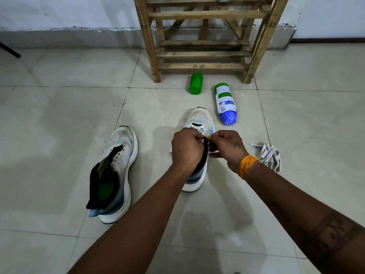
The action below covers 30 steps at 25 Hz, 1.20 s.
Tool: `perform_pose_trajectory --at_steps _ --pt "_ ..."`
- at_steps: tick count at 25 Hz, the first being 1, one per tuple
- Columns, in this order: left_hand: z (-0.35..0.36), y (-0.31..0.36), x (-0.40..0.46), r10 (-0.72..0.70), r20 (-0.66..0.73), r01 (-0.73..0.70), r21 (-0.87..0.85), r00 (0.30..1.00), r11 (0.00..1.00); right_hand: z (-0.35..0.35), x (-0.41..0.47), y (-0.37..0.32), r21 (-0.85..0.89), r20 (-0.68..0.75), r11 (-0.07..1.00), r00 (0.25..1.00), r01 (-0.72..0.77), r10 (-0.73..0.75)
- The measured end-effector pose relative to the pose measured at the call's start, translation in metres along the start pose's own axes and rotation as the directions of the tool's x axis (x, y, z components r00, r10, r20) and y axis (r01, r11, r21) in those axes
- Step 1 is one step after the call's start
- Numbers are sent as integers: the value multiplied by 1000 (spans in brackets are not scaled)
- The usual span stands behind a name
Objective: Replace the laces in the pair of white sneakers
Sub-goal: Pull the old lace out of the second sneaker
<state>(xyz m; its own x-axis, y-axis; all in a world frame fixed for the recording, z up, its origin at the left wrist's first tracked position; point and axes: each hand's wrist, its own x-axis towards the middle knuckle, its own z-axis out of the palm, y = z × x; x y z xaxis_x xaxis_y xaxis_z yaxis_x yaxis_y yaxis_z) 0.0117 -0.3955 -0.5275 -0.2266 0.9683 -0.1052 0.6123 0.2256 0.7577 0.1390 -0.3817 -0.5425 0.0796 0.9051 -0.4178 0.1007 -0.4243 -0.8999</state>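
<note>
Two white sneakers stand on the tiled floor. The left sneaker (120, 153) has bare eyelets and a black tongue folded open. The right sneaker (199, 117) carries a white lace (197, 126) threaded through its front eyelets. My left hand (186, 148) hovers over its tongue with curled fingers, gripping the tongue and lace. My right hand (227, 145) pinches the lace beside it, thumb and fingers meeting the left hand over the shoe's middle. The eyelets under both hands are hidden. A loose bundle of white laces (269, 155) lies on the floor to the right.
A blue and white spray can (225, 103) lies on its side beyond the right sneaker, with its green cap (196, 83) nearby. A wooden rack (205, 38) stands against the wall ahead. A dark stand leg (9, 50) reaches in at far left.
</note>
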Motion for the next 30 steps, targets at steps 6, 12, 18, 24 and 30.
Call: perform_pose_trajectory --at_steps 6,12,18,24,30 --pt "1 -4 3 28 57 -28 -1 998 1000 -13 7 -3 2 144 999 989 -40 39" --pt "1 -6 2 15 35 -18 81 999 997 -13 -1 11 75 124 997 992 12 -21" --pt "-4 12 -8 165 4 -159 291 986 943 5 -16 24 -417 -134 849 902 325 -411" --pt "-28 -9 28 22 -370 -108 -214 929 971 3 -25 21 -537 -232 795 857 281 -460" --pt "-16 -16 7 145 -101 -126 174 984 977 11 -22 16 -669 -161 674 825 313 -543"
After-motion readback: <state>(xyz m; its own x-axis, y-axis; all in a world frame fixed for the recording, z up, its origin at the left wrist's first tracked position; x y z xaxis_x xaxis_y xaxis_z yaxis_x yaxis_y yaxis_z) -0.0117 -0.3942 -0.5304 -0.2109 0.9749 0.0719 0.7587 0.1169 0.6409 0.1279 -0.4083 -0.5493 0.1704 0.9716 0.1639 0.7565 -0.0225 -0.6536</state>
